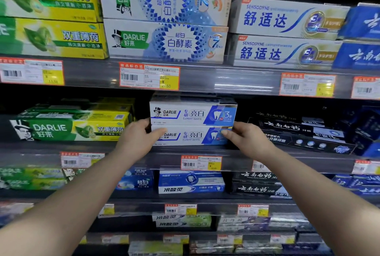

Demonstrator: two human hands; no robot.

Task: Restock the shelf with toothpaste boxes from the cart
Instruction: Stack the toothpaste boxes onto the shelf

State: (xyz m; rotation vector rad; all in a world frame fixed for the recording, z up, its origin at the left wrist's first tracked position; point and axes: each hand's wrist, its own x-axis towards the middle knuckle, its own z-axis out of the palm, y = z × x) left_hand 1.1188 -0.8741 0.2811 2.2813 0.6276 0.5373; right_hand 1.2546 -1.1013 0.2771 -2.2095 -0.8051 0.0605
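Two white-and-blue Darlie Expert White toothpaste boxes are stacked on the middle shelf (123,149). The upper box (191,114) rests on the lower box (191,136). My left hand (136,138) grips the left end of the stack, thumb across the lower box's front. At the right end, my right hand (246,138) holds the lower box with thumb and fingers. Both forearms reach up from the bottom corners of the view. The cart is not in view.
Green-yellow Darlie boxes (70,128) sit left of the stack, dark boxes (298,134) to its right. The shelf above holds Darlie (164,42) and Sensodyne boxes (285,52). More boxes fill the lower shelves, and price tags (201,162) line the shelf edges.
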